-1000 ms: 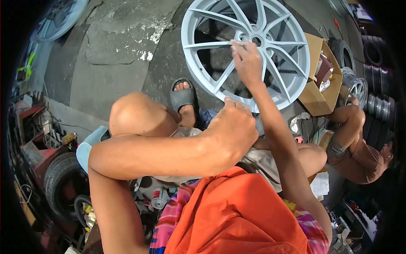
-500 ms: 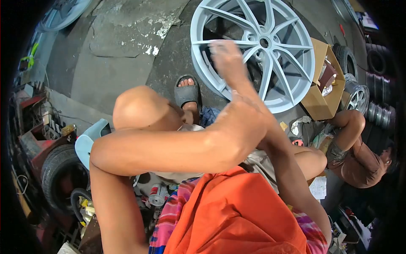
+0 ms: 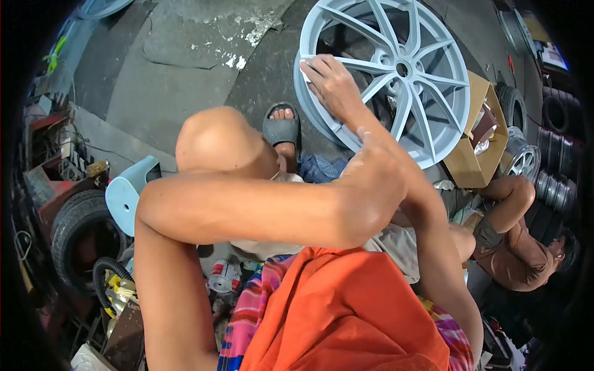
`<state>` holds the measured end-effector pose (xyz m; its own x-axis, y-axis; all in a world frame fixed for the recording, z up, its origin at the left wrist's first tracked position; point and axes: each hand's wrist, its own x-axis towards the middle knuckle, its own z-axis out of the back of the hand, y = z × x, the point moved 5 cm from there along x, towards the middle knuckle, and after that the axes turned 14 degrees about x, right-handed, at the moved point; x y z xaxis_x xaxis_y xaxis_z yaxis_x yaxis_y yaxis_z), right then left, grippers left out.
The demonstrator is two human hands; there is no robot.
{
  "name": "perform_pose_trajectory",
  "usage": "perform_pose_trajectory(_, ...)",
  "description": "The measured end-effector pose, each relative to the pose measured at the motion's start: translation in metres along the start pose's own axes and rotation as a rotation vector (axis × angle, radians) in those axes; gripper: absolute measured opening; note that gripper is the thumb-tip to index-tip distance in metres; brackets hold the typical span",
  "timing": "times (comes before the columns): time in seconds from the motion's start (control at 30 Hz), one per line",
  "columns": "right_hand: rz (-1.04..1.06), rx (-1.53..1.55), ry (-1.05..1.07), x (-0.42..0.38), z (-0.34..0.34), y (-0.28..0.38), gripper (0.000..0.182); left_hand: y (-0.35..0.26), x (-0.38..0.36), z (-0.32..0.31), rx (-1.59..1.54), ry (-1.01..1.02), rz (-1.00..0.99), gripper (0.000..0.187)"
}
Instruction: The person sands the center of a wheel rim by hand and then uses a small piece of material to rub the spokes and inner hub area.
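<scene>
A pale blue-grey alloy wheel (image 3: 427, 86) stands tilted on the concrete floor in front of my knees. My right hand (image 3: 333, 83) lies on its left rim, fingers pressing a small pale sheet (image 3: 305, 73) against the metal. My left arm crosses under the right one. My left hand (image 3: 374, 185) is closed at the wheel's lower edge, with the thumb against the rim; its fingers are hidden. My bare knee (image 3: 223, 145) and sandalled foot (image 3: 281, 131) sit just left of the wheel.
An open cardboard box (image 3: 470, 164) lies right of the wheel, with a chrome wheel (image 3: 518, 162) and stacked tyres (image 3: 557, 111) beyond. Another person (image 3: 516, 250) sits at the right. A tyre (image 3: 77, 238), a pale plastic stool (image 3: 127, 191) and clutter fill the left.
My right hand slid from the wheel's hub leftwards to its left rim. The left hand stayed at the lower edge. The view shifted, so the wheel now sits further right.
</scene>
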<state>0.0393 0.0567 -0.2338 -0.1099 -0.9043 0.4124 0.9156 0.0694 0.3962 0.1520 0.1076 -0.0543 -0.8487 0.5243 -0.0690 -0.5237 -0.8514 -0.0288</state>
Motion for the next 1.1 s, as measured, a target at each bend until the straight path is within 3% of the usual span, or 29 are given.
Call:
perform_pose_trajectory(0.17, -0.019, -0.075, 0.086, 0.023, -0.006, -0.005, 0.042, -0.007, 0.007, 0.002, -0.026, 0.034, -0.032, 0.018)
perform_pose_trajectory(0.27, 0.102, -0.058, 0.065, 0.012, -0.007, 0.004, 0.037, -0.002, 0.004, 0.005, -0.039, 0.003, 0.028, 0.017)
perform_pose_trajectory(0.37, 0.040, -0.154, 0.101, 0.025, -0.009, -0.005, 0.034, -0.005, 0.005, 0.009, 0.018, -0.033, 0.004, 0.017)
perform_pose_trajectory(0.5, -0.028, -0.192, 0.195, 0.036, -0.015, -0.003, 0.029, -0.003, 0.010, 0.003, -0.111, 0.116, -0.055, 0.018)
perform_pose_trajectory(0.57, 0.030, -0.067, 0.048, 0.018, -0.008, 0.002, 0.032, -0.004, 0.010, -0.004, -0.128, 0.144, -0.077, 0.019)
perform_pose_trajectory(0.63, -0.046, 0.080, -0.165, -0.002, 0.005, -0.008, 0.035, -0.001, 0.007, -0.007, 0.063, 0.112, 0.045, 0.021)
perform_pose_trajectory(0.7, -0.198, -0.051, -0.297, -0.035, 0.033, -0.029, 0.032, 0.002, 0.003, -0.007, 0.106, 0.130, 0.058, 0.022)
perform_pose_trajectory(0.77, -0.477, -0.134, -0.337, -0.075, 0.063, -0.062, 0.028, 0.004, -0.002, -0.012, 0.052, 0.097, 0.100, 0.021)
perform_pose_trajectory(0.83, -0.614, -0.191, -0.369, -0.093, 0.083, -0.074, 0.025, 0.003, -0.005, -0.016, 0.040, 0.104, 0.110, 0.020)
perform_pose_trajectory(0.93, -0.523, -0.176, -0.363, -0.069, 0.064, -0.048, 0.026, 0.011, 0.000, -0.014, 0.023, 0.140, 0.086, 0.019)
perform_pose_trajectory(1.03, -0.342, 0.041, -0.374, -0.020, 0.001, -0.013, 0.037, 0.023, 0.012, -0.009, -0.041, 0.268, 0.005, 0.019)
perform_pose_trajectory(1.1, -0.384, 0.062, -0.281, -0.011, -0.004, -0.009, 0.041, 0.036, 0.017, -0.018, -0.083, 0.350, -0.019, 0.020)
